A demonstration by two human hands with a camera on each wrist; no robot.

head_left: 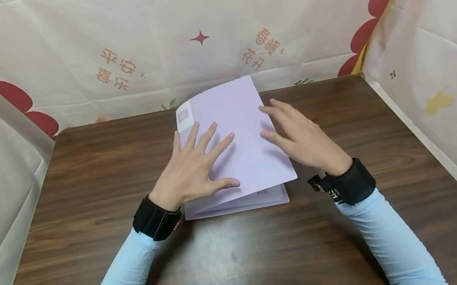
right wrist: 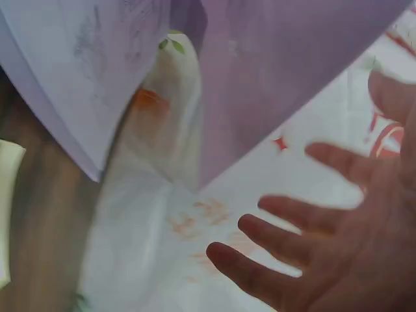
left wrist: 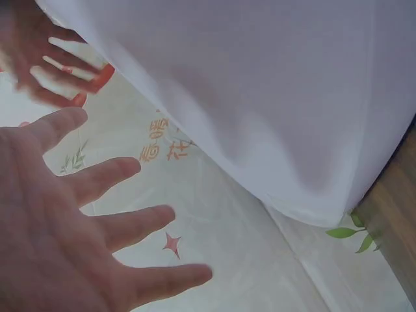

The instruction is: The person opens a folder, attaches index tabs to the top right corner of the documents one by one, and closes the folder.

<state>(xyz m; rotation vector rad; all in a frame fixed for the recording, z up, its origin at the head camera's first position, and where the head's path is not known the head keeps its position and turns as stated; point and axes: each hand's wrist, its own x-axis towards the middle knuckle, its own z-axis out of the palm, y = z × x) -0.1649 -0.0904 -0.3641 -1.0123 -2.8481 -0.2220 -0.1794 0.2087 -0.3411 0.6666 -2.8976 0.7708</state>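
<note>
A lilac-covered booklet (head_left: pixel 241 110) lies near the back of the table with its top cover lifted at an angle. Under it, an inner sheet (head_left: pixel 271 194) with small print shows at the near edge. My left hand (head_left: pixel 190 171), fingers spread, is over the left part of the cover; whether it touches cannot be told. In the left wrist view, those fingers (left wrist: pixel 153 218) stand apart from the cover (left wrist: pixel 260 97). Beside the cover's right edge is my right hand (head_left: pixel 300 138), fingers extended and gripping nothing. The right wrist view looks between the raised cover (right wrist: pixel 260 84) and an inner page (right wrist: pixel 97 58).
The brown wooden table (head_left: pixel 95 185) stretches around the booklet. A pale printed cloth (head_left: pixel 163 22) hangs behind the table, with more cloth at both sides. A pale yellow edge (right wrist: pixel 8 208) enters the right wrist view at left; its kind is unclear.
</note>
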